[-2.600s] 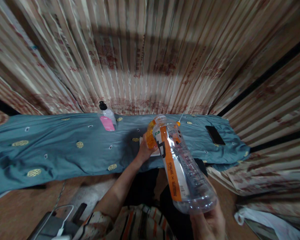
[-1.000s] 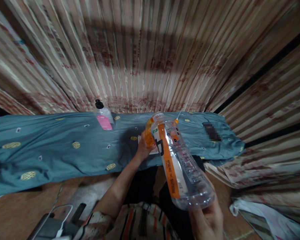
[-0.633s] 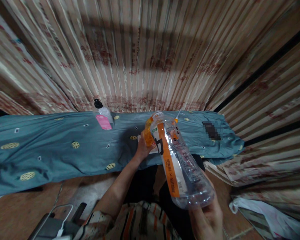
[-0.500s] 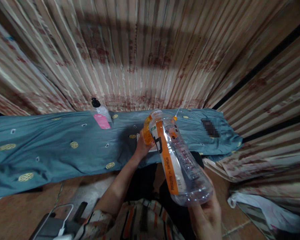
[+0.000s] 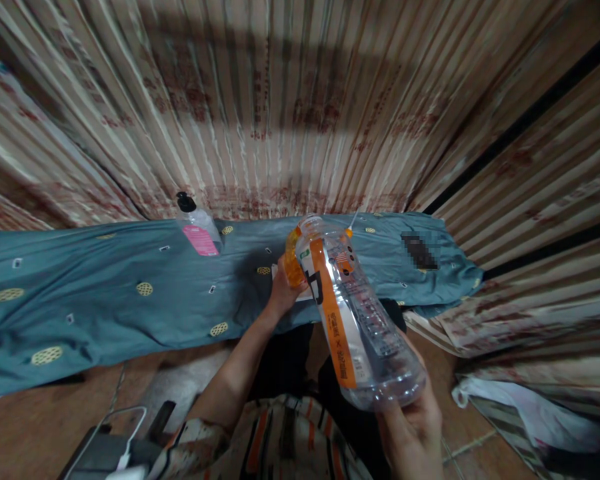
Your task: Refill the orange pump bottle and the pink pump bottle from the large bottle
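Observation:
A large clear plastic bottle [image 5: 360, 320] with an orange and white label is tilted in front of me, its uncapped mouth pointing away and to the left. My right hand [image 5: 415, 427] is closed around its base. My left hand [image 5: 281, 293] is wrapped round an amber-coloured container [image 5: 293, 263] beside the bottle's neck. The bottle hides much of that container and some of my left fingers, so its exact kind does not show. Below the left hand, part of a white flat thing [image 5: 305, 295] shows on the cloth.
A pump bottle [image 5: 200, 239] with a pink label and black top stands on the teal cloth [image 5: 105, 313], left of my hands. A small orange-ended thing [image 5: 349, 232] with a thin pale stem and a blurred-out dark object [image 5: 420, 251] are to the right. A striped curtain [image 5: 280, 120] hangs behind.
The camera view has shifted slightly. Both hands keep their grip, with the large bottle at nearly the same tilt.

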`<state>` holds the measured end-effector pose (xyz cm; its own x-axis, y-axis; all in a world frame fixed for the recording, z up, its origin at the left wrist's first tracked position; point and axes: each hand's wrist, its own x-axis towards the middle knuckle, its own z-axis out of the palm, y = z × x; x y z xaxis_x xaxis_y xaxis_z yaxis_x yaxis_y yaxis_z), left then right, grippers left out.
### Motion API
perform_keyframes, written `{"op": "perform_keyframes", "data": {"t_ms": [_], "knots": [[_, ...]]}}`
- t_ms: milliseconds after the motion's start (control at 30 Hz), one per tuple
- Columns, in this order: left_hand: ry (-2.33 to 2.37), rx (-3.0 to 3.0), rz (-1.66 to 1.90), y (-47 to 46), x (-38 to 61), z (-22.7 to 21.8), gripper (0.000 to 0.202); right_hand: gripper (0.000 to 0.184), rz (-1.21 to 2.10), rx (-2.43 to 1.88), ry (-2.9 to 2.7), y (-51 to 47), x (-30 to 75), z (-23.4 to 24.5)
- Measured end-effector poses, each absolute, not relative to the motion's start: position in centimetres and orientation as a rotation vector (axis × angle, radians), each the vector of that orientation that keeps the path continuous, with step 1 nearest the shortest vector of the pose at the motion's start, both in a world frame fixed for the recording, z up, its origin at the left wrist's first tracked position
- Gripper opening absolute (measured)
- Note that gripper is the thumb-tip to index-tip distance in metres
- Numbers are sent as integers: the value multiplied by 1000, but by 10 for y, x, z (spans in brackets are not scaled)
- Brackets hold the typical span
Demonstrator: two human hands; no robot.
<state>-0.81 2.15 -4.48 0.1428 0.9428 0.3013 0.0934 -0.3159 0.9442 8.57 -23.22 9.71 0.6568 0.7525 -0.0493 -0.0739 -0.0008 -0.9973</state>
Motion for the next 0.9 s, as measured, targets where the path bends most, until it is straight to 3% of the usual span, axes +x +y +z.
{"op": "perform_keyframes", "data": {"t_ms": [467, 900], "knots": [[1000, 1631, 1296, 22, -7, -49, 68, 66, 735, -1401, -709, -241, 110, 65], [1035, 1681, 1285, 21, -6, -47, 64, 65, 747, -1420, -705, -243, 112, 63]]}}
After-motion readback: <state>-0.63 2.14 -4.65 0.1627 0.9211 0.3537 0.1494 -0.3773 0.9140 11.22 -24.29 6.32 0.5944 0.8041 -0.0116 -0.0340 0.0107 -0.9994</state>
